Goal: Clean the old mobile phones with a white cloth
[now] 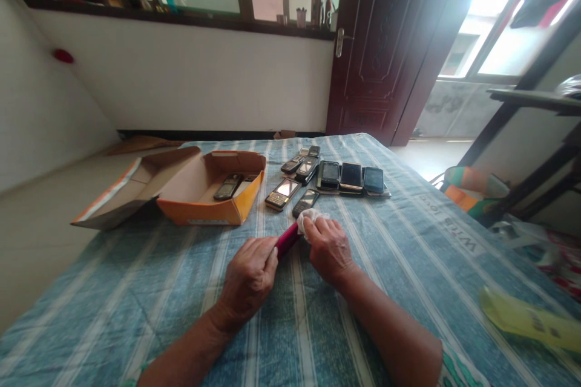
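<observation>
My left hand [252,272] is closed around the near end of a magenta mobile phone [287,240], held tilted above the striped cloth. Pinched in my right hand [327,247] is a crumpled white tissue [308,217], pressed against the phone's far end. My fingers and the tissue cover part of the phone, so its face is hidden. Just beyond my right hand lies a small dark keypad phone [305,202]. A wider keypad phone [282,193] with a lit-looking screen rests to its left.
An open orange cardboard box [200,213] with phones inside stands at left, its lid [136,187] folded out. Several older phones [307,168] lie in a loose pile; flat touchscreen phones [351,176] sit stacked to their right. A yellow bag [529,317] lies at the right edge.
</observation>
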{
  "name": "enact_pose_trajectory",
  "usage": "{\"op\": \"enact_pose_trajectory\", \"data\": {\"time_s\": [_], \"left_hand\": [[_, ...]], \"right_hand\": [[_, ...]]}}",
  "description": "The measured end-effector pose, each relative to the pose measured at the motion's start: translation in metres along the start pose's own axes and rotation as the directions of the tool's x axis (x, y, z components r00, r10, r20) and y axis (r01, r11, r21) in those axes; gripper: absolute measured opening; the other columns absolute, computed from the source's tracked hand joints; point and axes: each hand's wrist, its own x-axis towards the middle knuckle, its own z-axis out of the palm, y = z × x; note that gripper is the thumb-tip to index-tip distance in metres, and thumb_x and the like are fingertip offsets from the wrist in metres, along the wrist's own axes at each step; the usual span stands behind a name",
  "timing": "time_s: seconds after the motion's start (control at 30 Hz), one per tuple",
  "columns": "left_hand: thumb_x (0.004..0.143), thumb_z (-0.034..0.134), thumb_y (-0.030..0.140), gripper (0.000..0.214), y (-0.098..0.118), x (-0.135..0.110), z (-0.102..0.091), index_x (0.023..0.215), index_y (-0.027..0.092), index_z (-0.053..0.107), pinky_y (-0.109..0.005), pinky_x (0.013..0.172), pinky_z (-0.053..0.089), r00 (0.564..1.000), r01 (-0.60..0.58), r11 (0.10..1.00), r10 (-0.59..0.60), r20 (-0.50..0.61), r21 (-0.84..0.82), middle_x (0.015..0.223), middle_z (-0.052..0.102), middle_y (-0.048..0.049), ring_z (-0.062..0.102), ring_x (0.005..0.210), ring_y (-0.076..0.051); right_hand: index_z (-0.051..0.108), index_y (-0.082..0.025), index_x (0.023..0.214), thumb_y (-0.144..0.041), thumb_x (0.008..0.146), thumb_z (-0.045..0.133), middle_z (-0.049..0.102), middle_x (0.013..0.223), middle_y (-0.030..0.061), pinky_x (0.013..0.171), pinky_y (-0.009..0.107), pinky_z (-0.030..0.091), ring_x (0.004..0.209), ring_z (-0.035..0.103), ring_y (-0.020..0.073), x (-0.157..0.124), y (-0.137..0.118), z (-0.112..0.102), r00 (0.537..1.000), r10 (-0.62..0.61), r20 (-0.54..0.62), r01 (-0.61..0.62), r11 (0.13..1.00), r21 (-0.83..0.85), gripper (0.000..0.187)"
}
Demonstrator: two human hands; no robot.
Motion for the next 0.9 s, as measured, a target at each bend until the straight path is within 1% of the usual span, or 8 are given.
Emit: {"op": "enact_pose_trajectory", "data": {"time_s": [0.07,0.2,0.3,0.47,0.63,0.7,0.83,0.9], "left_hand": [[0.094,0.042,0.018,0.022,0.001,0.0,0.0,0.097,0.014,0.064,-0.032,0.072,0.053,1.0,0.005,1.0,-0.005,0.019,0.002,0.082,0.07,-0.0078,0.064,0.073,-0.02],[0.095,0.041,0.019,0.022,0.003,0.001,-0.001,0.093,0.015,0.063,-0.031,0.069,0.053,1.0,0.006,1.0,-0.006,0.027,-0.013,0.079,0.069,-0.0068,0.063,0.071,-0.019],[0.095,0.042,0.019,0.022,0.002,0.001,-0.001,0.09,0.015,0.063,-0.031,0.069,0.053,1.0,0.002,1.0,-0.001,0.025,-0.024,0.079,0.069,-0.0067,0.063,0.071,-0.019],[0.095,0.042,0.017,0.021,0.0,0.001,0.001,0.093,0.014,0.063,-0.031,0.068,0.052,1.0,-0.014,1.0,0.014,-0.011,-0.024,0.078,0.068,-0.0064,0.062,0.069,-0.019],[0.094,0.041,0.015,0.021,0.001,0.001,0.0,0.093,0.014,0.062,-0.031,0.068,0.053,1.0,-0.012,1.0,0.012,-0.007,-0.018,0.079,0.068,-0.0063,0.062,0.07,-0.019],[0.094,0.042,0.015,0.02,0.001,0.001,-0.001,0.094,0.014,0.062,-0.031,0.068,0.053,1.0,-0.015,1.0,0.015,-0.005,-0.017,0.079,0.068,-0.0065,0.062,0.07,-0.018],[0.095,0.041,0.015,0.02,0.001,0.002,-0.001,0.09,0.014,0.061,-0.031,0.067,0.053,0.999,-0.032,0.999,0.032,-0.008,-0.021,0.078,0.068,-0.0063,0.061,0.069,-0.018],[0.095,0.041,0.014,0.02,0.001,0.002,-0.001,0.088,0.014,0.06,-0.031,0.067,0.053,0.999,-0.035,0.999,0.035,-0.009,-0.022,0.077,0.068,-0.0061,0.061,0.069,-0.018]], "right_hand": [[0.061,-0.013,0.118,-0.014,0.092,0.046,0.062,0.085,0.0088,0.072,0.035,0.036,0.077,0.052,0.0226,-0.001,-0.004,-0.003,0.999,-0.023,-0.023,0.023,1.0,0.007,0.03],[0.062,-0.013,0.112,-0.016,0.095,0.041,0.06,0.082,0.0075,0.073,0.034,0.036,0.075,0.05,0.0216,-0.005,-0.021,-0.011,0.986,-0.137,-0.092,0.142,0.989,0.047,0.027],[0.061,-0.013,0.112,-0.017,0.095,0.042,0.059,0.082,0.0067,0.072,0.034,0.036,0.075,0.05,0.0212,-0.007,-0.029,-0.012,0.976,-0.191,-0.103,0.199,0.978,0.07,0.026],[0.062,-0.014,0.113,-0.018,0.094,0.043,0.06,0.078,0.0063,0.07,0.035,0.036,0.072,0.05,0.0212,-0.003,-0.02,-0.001,0.981,-0.141,-0.136,0.146,0.989,0.026,0.027],[0.062,-0.012,0.115,-0.015,0.092,0.043,0.06,0.076,0.007,0.067,0.035,0.036,0.069,0.05,0.0214,-0.002,-0.011,0.004,0.984,-0.088,-0.153,0.085,0.996,-0.025,0.03],[0.061,-0.01,0.116,-0.014,0.092,0.044,0.06,0.077,0.0074,0.068,0.035,0.037,0.069,0.05,0.0217,-0.003,-0.015,0.003,0.983,-0.099,-0.151,0.099,0.995,-0.012,0.03],[0.059,-0.008,0.117,-0.016,0.092,0.043,0.06,0.079,0.0081,0.07,0.035,0.038,0.072,0.051,0.0219,-0.008,-0.029,-0.001,0.971,-0.187,-0.15,0.198,0.978,0.06,0.03],[0.059,-0.008,0.116,-0.015,0.093,0.041,0.061,0.079,0.008,0.07,0.035,0.039,0.071,0.05,0.0216,-0.009,-0.033,-0.002,0.964,-0.213,-0.16,0.227,0.971,0.074,0.03]]}}
